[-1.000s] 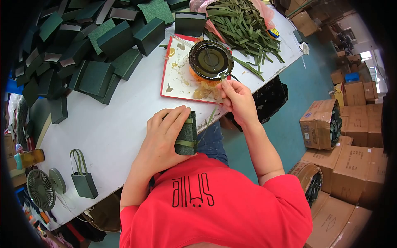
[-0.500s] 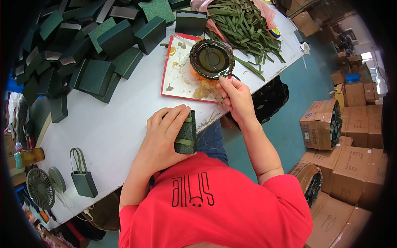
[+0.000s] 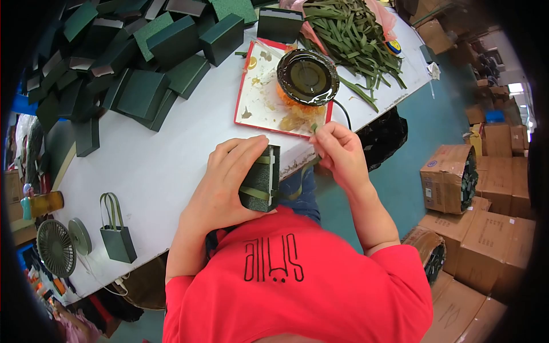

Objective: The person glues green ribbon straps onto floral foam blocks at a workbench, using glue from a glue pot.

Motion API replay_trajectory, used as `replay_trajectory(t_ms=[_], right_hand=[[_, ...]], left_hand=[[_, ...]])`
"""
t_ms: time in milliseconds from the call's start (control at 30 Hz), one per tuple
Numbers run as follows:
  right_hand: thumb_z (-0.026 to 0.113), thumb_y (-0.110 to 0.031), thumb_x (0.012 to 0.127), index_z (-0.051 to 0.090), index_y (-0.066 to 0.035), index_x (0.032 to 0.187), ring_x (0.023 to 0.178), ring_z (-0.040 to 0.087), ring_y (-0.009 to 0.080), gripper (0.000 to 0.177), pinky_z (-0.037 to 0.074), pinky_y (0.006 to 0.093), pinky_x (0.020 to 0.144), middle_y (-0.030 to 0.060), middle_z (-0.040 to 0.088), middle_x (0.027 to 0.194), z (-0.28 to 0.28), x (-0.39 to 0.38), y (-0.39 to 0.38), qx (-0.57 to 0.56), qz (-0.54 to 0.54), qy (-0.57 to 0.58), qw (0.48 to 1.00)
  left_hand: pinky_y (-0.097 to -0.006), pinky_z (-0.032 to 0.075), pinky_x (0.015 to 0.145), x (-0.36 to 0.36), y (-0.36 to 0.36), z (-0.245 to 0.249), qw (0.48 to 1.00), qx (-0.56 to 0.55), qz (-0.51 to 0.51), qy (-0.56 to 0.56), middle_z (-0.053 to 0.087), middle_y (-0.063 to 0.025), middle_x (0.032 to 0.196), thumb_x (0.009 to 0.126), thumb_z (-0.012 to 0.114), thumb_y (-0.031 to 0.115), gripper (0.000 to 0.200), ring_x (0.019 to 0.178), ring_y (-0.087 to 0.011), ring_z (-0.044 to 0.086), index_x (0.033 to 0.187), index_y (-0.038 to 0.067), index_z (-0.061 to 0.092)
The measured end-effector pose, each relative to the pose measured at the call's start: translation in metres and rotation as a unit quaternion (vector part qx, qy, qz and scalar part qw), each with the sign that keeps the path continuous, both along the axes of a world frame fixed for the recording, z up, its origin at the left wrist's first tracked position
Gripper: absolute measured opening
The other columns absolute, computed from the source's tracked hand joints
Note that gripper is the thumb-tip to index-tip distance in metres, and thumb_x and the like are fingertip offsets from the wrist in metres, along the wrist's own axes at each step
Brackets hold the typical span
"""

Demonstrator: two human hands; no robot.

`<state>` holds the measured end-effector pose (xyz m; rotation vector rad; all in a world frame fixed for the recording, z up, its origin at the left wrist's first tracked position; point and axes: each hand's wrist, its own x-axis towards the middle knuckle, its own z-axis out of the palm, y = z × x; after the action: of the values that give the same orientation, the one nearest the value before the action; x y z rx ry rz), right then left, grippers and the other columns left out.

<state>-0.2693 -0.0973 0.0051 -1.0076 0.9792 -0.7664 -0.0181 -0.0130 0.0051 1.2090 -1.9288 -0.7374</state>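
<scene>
My left hand [image 3: 220, 180] is wrapped round a small dark green paper bag [image 3: 264, 180] at the table's front edge. Olive ribbon runs across the side of this bag. My right hand [image 3: 342, 150], to the right of it, pinches one end of an olive ribbon [image 3: 307, 170]; the rest dangles in a loop toward the bag. Just beyond that hand stands a round black pot [image 3: 307, 77] of dark, glossy liquid. Under the pot lies a red-edged white tray [image 3: 251, 94], stained with yellowish drips.
Many dark green bags [image 3: 143, 94] are heaped at the back left. A pile of olive ribbons [image 3: 351, 40] lies in pink plastic at the back. A bag with handles [image 3: 117, 243] stands near a small fan [image 3: 56, 247] at left. Cardboard boxes [image 3: 489, 246] are stacked on the right.
My right hand has drawn back from the pot's rim toward me, bringing the ribbon end with it. My left hand still holds the bag, which is turned slightly. The view has shifted a little.
</scene>
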Motion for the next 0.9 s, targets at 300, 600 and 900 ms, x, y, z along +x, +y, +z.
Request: replay_trajectory(t_ms=[300,600,900], right_hand=[[0.066,-0.018,0.100,0.066,0.000,0.090,0.083,0.067,0.0084,0.021,0.055,0.0255,0.079,0.0028,0.069,0.087,0.015,0.021,0.007,0.058,0.198,0.031,0.978],[0.068,-0.019,0.099,0.067,-0.001,0.088,0.083,0.067,0.0074,0.022,0.054,0.0237,0.079,0.0021,0.070,0.085,0.012,0.023,0.009,0.059,0.216,0.044,0.974],[0.068,-0.018,0.097,0.064,0.000,0.081,0.072,0.063,0.0056,0.024,0.051,0.0228,0.067,0.0003,0.066,0.076,0.004,0.028,0.011,0.020,0.217,0.094,0.971]], left_hand=[[-0.0465,0.042,0.106,0.002,0.002,0.003,0.999,0.002,-0.032,0.036,0.053,-0.0140,0.144,0.056,0.095,0.021,0.106,0.128,-0.0389,0.050,0.148,0.006,0.044],[-0.0446,0.043,0.107,0.005,0.003,0.003,0.999,-0.001,-0.033,0.025,0.052,-0.0123,0.144,0.050,0.098,0.019,0.114,0.129,-0.0371,0.048,0.149,0.005,0.043],[-0.0450,0.041,0.107,0.004,0.004,0.003,1.000,-0.009,-0.027,-0.003,0.055,-0.0113,0.142,0.053,0.095,0.017,0.104,0.129,-0.0364,0.049,0.145,0.007,0.047]])
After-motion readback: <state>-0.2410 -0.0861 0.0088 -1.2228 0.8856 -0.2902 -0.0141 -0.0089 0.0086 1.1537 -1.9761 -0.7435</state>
